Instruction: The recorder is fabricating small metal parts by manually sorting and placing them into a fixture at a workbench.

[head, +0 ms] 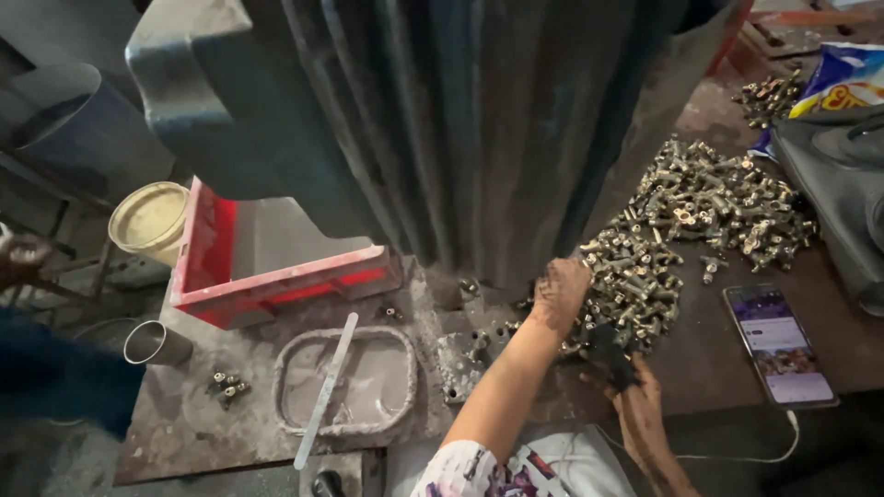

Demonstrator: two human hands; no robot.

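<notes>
Brass fittings [700, 207] are lying in a loose heap on the grimy workbench [709, 359], spreading away from the foot of the big dark press column [460, 129], presumably so they sit within easy reach. The left hand [559, 293] is reaching up against the base of that column, its grease-blackened fingers curled at the near edge of the heap; whether they are closing on a piece cannot be told. The right hand [622, 368] is hovering just below the heap, on the near side from the column, fingers pinched around something small and dark, too smeared to identify.

Left of the column, a red plastic crate [276, 276] is sitting tilted against the machine, with a pale oval tray [345, 382] in front of it and a flat white strip [327, 387] lying across the tray. A few stray fittings [226, 387] are resting farther left. Right of the column, beyond the heap, a phone [778, 342] is lying face up with its screen lit and its cable trailing off.
</notes>
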